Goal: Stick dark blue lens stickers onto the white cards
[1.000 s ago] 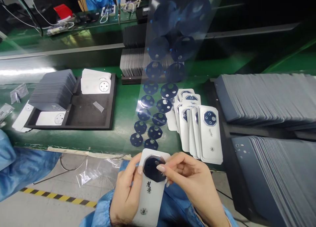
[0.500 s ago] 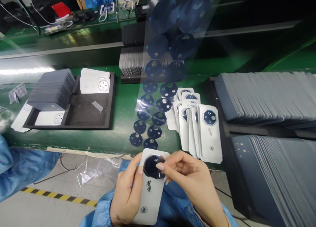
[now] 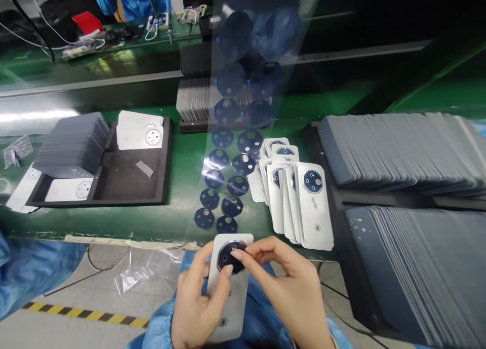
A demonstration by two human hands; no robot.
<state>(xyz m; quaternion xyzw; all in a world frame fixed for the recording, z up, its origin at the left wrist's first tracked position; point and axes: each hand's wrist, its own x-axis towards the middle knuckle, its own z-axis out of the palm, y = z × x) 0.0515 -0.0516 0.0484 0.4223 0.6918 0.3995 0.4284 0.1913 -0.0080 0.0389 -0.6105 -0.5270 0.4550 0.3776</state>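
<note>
My left hand grips a white phone back cover from its left side, held over my lap at the bench edge. Its thumb presses near the lower edge of a dark octagonal camera-area sticker at the cover's top. With thumb and index finger close together, my right hand is pinched at the sticker's right edge, thumb tip lying over it. Its other fingers are curled and partly hidden. Just beyond hangs a clear film sheet carrying two columns of dark octagonal stickers. Finished-looking white covers with such octagons lie overlapped to the right.
On the left stands a black divided tray with a stack of grey panels and some white covers. Large racks of grey panels fill the right. Across the bench sits a person in blue sleeves.
My left thumb has moved up onto the sticker's lower edge, covering the printed characters. My right thumb has shifted slightly left over the sticker. The whole view has shifted a little.
</note>
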